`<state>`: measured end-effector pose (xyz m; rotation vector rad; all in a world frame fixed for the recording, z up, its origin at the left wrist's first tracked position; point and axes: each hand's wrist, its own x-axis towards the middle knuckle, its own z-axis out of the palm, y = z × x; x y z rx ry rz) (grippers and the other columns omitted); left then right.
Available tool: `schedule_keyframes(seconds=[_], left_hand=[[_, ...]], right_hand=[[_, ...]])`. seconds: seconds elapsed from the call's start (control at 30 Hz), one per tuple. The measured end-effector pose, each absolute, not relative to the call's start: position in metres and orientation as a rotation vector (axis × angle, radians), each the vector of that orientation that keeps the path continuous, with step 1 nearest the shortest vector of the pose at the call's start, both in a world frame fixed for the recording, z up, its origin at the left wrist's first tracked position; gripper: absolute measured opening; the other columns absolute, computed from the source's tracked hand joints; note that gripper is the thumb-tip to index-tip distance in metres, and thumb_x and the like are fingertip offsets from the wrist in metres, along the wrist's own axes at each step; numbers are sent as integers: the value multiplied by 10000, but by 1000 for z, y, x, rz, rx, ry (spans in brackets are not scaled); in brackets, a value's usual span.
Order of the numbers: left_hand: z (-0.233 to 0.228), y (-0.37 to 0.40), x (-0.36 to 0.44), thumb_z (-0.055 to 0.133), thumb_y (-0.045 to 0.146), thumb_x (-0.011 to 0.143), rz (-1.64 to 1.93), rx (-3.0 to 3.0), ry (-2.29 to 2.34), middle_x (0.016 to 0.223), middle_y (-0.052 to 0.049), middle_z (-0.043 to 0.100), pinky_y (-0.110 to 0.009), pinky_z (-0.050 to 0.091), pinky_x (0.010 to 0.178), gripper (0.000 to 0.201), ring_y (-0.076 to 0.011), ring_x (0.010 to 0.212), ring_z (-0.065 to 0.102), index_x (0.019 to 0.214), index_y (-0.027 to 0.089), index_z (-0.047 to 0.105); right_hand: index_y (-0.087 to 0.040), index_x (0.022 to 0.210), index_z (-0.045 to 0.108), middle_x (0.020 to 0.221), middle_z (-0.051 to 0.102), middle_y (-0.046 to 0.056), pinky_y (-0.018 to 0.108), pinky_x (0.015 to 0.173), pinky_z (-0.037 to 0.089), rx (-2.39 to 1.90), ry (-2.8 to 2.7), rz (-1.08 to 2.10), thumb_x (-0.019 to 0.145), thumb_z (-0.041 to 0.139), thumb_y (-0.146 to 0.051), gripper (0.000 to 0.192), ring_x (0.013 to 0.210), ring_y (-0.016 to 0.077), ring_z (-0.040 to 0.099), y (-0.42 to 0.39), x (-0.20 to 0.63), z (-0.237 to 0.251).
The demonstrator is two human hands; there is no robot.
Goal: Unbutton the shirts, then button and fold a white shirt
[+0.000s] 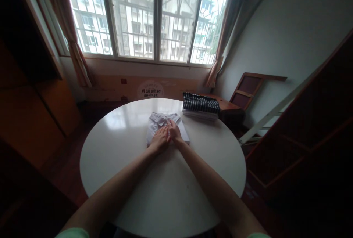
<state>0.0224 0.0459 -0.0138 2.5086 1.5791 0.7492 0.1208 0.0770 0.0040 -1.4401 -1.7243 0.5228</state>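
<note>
Item: folded shirt [165, 127], lying mid-desk [116, 146] beside a striped stack [200, 105]. Left hand [159, 139] and right hand [173, 131] are resting flat on it, fingers extended, side by side and touching, gripping nothing. Advisable: pressing evenly outward, keeping collar square.

Your left hand [159, 139] and right hand [173, 131] lie flat, side by side and touching, on a folded pale shirt [165, 126] in the middle of the round white counter [124, 146]. Just beyond it to the right sits a stack of folded clothes [200, 106], dark striped on top, near the counter's far edge.
</note>
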Motion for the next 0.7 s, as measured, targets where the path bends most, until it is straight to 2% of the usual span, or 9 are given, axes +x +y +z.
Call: schedule_keyframes(seconds=[0.17, 0.37, 0.47, 0.57, 0.7], left_hand=[[-14, 65, 16, 365, 198, 808, 857, 2389, 1395, 1306, -157, 422, -348, 279, 1032, 444, -204, 1213, 380, 1229, 67, 425], [-11, 67, -1, 325, 192, 838, 1034, 2240, 1316, 1208, -112, 534, -326, 376, 962, 373, -196, 1103, 497, 1151, 119, 515], [-13, 63, -6, 338, 145, 816, 1001, 2352, 1276, 1232, -84, 518, -313, 374, 965, 388, -184, 1113, 489, 1168, 141, 499], [-12, 57, -9, 311, 148, 829, 922, 2470, 1441, 1252, -99, 496, -331, 350, 982, 398, -192, 1144, 459, 1194, 125, 469], [-7, 49, -12, 306, 232, 852, 812, 2569, 1745, 1261, -138, 477, -366, 293, 1018, 398, -218, 1197, 397, 1183, 84, 468]], right_hand=[[-117, 1168, 509, 1236, 497, 111, 317, 1022, 243, -1386, -1734, 436, 825, 364, -226, 388, 1164, 179, 418, 63, 115, -2], [-103, 1145, 519, 1192, 533, 109, 271, 969, 331, -1353, -1813, 383, 774, 318, -77, 423, 1105, 153, 476, 66, 125, -1], [-79, 1128, 524, 1182, 538, 119, 253, 960, 335, -1367, -1963, 265, 739, 305, -28, 449, 1097, 145, 479, 63, 126, -2], [-91, 1145, 511, 1197, 525, 122, 279, 967, 317, -1451, -2076, 129, 767, 312, -57, 429, 1120, 164, 455, 56, 126, -4], [-129, 1173, 493, 1245, 483, 125, 396, 1001, 233, -1663, -2026, -59, 839, 340, -231, 381, 1177, 240, 382, 45, 129, -4]])
